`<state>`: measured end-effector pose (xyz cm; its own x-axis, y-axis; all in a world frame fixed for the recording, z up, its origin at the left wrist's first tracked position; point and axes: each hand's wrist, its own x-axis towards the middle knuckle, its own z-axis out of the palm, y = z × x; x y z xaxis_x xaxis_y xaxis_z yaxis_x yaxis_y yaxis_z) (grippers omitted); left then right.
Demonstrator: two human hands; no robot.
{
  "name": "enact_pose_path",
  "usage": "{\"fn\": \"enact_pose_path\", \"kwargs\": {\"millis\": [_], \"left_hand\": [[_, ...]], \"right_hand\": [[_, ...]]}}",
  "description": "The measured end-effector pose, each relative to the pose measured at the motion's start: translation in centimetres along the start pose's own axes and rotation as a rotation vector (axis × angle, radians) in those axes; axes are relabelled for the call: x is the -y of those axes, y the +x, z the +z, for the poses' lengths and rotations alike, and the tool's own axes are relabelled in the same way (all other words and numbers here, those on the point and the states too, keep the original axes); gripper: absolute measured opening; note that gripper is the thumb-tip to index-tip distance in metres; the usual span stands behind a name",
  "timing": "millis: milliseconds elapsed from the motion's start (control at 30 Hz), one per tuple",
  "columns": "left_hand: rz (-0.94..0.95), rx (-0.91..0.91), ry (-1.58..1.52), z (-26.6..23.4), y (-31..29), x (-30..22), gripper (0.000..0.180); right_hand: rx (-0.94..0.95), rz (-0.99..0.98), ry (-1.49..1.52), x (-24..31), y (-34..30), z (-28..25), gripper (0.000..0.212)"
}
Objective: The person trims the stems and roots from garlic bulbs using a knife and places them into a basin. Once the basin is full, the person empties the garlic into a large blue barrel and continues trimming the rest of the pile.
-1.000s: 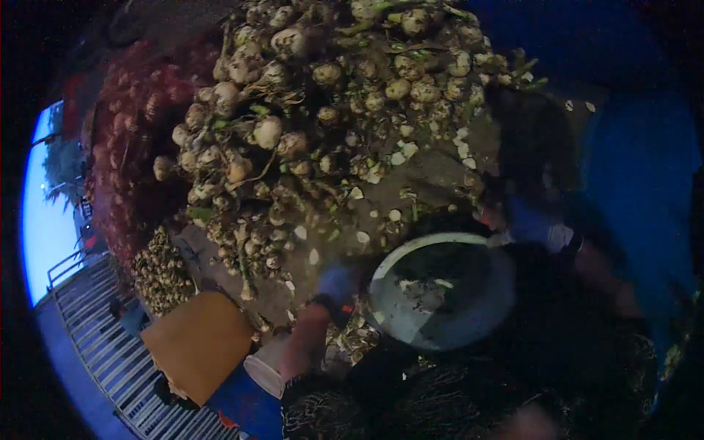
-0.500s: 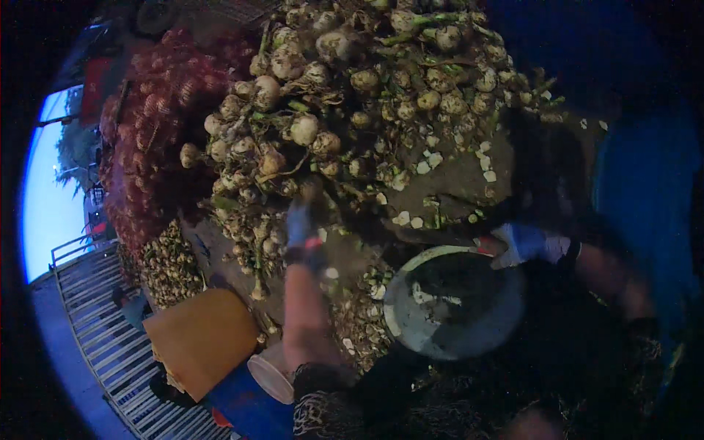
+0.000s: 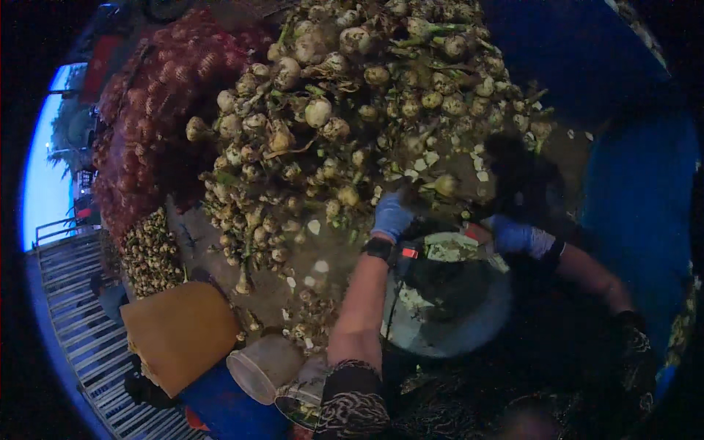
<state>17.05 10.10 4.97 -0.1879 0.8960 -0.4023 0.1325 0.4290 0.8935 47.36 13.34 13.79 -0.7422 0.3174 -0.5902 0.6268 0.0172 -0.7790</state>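
Note:
My left hand [image 3: 394,217], in a blue glove with a dark band at the wrist, reaches over the far rim of a pale round tub [image 3: 480,334]. Its fingers are closed at a garlic bulb [image 3: 444,185] with a stalk; the fingertips are dark and partly hidden. To the right, my gloved right hand [image 3: 513,236] grips a red-handled tool [image 3: 478,233] above the tub's far right rim. The tool's working end is hard to make out. Beyond both hands rises a large heap of garlic bulbs [image 3: 317,112] with stalks and dirt on them.
Red mesh sacks [image 3: 158,95] full of bulbs stand at the far left. Nearer are a tan folded sheet [image 3: 180,334], a clear plastic container [image 3: 264,367] and a slatted metal fence [image 3: 88,315]. A blue sheet [image 3: 638,191] borders the right. Pale cut bits [image 3: 431,158] litter the ground.
My left hand has moved right from the heap to near the tub's rim, with a garlic bulb now at its fingers. My right hand stays near the rim with the tool. The view has shifted slightly.

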Motion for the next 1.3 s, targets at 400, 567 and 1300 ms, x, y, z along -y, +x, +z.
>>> {"fn": "enact_pose_path", "kwargs": {"millis": [400, 567, 1300], "left_hand": [[0.071, -0.594, 0.321, -9.3, -5.6, -2.1, 0.057], [0.339, -0.059, 1.192, -5.7, -3.5, -2.5, 0.068], [0.491, 0.221, 1.581, -2.6, -1.3, -2.3, 0.061]], "right_hand": [[-0.642, -0.154, 0.373, 3.9, -3.4, -6.3, 0.053], [-0.915, -0.121, 0.093, 4.3, -2.1, -7.8, 0.044], [-0.444, 0.298, 0.641, -4.5, -1.5, -7.2, 0.033]]}}
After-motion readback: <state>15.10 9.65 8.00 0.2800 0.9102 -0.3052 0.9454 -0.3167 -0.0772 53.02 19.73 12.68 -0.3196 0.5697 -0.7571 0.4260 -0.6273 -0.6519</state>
